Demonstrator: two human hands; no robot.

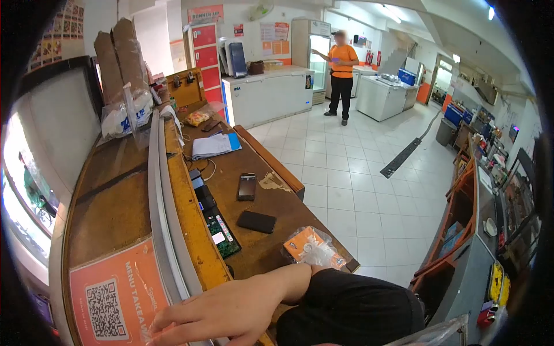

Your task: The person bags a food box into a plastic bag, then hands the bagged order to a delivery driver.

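Note:
My left hand (225, 305) reaches in from the bottom centre, palm down, with its fingers pointing left. It lies over the wooden counter's edge, and its fingertips overlap the lower right corner of an orange menu sheet (138, 265) with a QR code. The fingers are slightly apart and hold nothing visible. Black cloth (358, 305) covers the area right of the wrist. Just beyond the wrist is an orange packet (297, 242) in clear plastic. My right hand does not show.
A black phone (257, 221), another dark device (246, 187), a green circuit board (222, 233) and papers (213, 146) lie on the brown desk (268, 199). Across the room a person in orange (343, 63) stands near white freezers (268, 95). Shelves (456, 225) line the right.

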